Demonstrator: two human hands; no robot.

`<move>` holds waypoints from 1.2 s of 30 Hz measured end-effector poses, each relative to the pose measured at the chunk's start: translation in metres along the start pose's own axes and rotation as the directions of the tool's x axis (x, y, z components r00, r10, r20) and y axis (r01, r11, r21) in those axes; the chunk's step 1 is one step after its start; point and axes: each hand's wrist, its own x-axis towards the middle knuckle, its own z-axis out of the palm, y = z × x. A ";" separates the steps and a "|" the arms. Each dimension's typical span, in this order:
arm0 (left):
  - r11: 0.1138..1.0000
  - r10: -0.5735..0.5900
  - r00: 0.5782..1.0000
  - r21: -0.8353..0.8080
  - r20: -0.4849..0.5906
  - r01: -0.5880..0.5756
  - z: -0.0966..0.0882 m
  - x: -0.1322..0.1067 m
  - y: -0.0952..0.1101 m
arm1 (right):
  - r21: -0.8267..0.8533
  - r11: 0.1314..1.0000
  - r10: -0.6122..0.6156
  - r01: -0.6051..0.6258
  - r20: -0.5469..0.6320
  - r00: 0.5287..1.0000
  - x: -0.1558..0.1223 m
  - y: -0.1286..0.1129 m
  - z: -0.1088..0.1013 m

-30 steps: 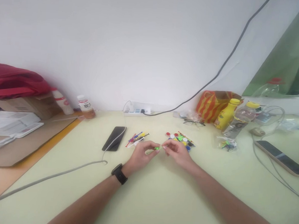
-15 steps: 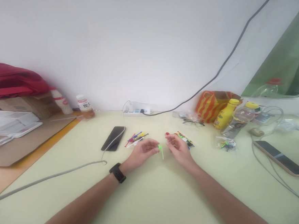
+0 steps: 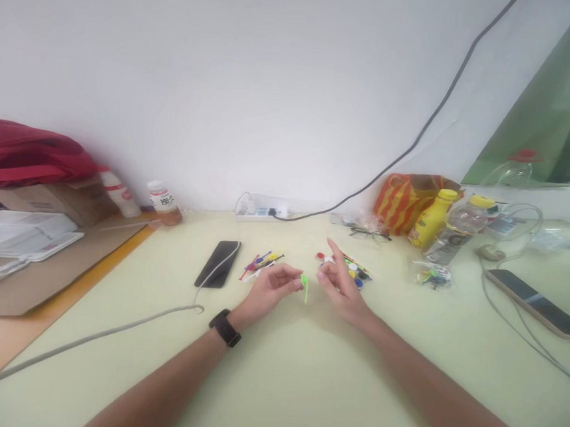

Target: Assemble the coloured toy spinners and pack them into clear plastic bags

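Note:
My left hand (image 3: 276,288) pinches a thin bright green plastic stick (image 3: 306,292) between thumb and fingertips, its free end hanging down over the table. Just to the right is my right hand (image 3: 344,290), index finger stretched out and thumb apart, with nothing visible in it. Behind that hand lies a group of small plastic pieces (image 3: 359,283) in several colours, partly hidden by the fingers. A red round piece (image 3: 320,255) rests at its left edge. Past my left hand is a second group of coloured sticks (image 3: 261,262).
A black phone (image 3: 217,264) with a grey cable across it lies at left. A power strip (image 3: 260,210) sits against the wall. Glasses (image 3: 370,235), a yellow bottle (image 3: 431,220), a clear bottle (image 3: 454,230), a bag of pieces (image 3: 432,274) and another phone (image 3: 535,301) are toward the right.
My right hand has let go of the red round piece, which now lies on the table, and its index finger has straightened. The green stick in my left hand hangs more upright.

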 end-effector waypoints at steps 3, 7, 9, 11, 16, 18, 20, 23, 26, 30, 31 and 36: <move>1.000 0.007 0.999 0.006 -0.034 -0.007 0.000 0.001 -0.001 | -0.007 0.999 0.046 -0.045 0.123 0.991 0.003 -0.001 -0.005; 1.000 0.013 0.999 0.016 -0.031 -0.013 0.001 0.000 0.000 | 0.002 0.999 0.040 -0.040 0.082 0.996 0.003 0.000 -0.004; 1.000 0.013 1.000 0.021 -0.022 -0.013 0.001 0.000 0.001 | -0.009 1.000 0.015 -0.014 0.043 0.999 0.001 0.000 -0.001; 0.999 0.016 1.000 0.031 -0.025 -0.016 0.001 0.000 0.002 | -0.033 0.999 0.001 0.000 0.041 0.999 -0.002 0.001 0.003; 0.998 0.015 0.998 0.054 -0.058 -0.012 -0.002 0.001 -0.002 | -0.080 0.997 0.028 -0.022 0.072 0.997 -0.005 0.001 0.002; 0.999 0.010 0.997 0.053 -0.082 -0.005 -0.003 0.001 -0.004 | -0.051 0.997 0.066 -0.062 0.092 0.994 -0.003 0.000 -0.002; 0.998 0.008 0.996 0.059 -0.090 -0.002 -0.004 0.001 -0.005 | -0.029 0.997 0.068 -0.066 0.061 0.996 0.000 -0.001 -0.005; 0.997 0.012 0.997 0.079 -0.072 -0.006 -0.003 0.001 -0.004 | -0.025 0.999 0.031 -0.031 -0.016 0.999 0.005 -0.002 -0.004; 0.997 0.021 0.998 0.076 -0.060 -0.016 -0.002 0.000 -0.003 | 0.013 0.999 0.034 -0.034 -0.031 0.999 0.005 0.001 0.001; 0.998 0.010 1.000 0.068 -0.022 -0.008 0.001 0.000 -0.001 | 0.007 0.999 0.048 -0.048 0.013 0.999 0.002 0.006 0.007; 0.998 0.006 1.000 0.069 -0.016 -0.005 0.001 0.000 -0.001 | -0.004 0.999 0.051 -0.051 0.023 0.998 0.001 0.007 0.008; 0.998 -0.007 1.000 0.056 -0.025 0.009 0.000 0.001 -0.003 | -0.043 0.998 0.051 -0.049 0.033 0.998 -0.001 0.005 0.009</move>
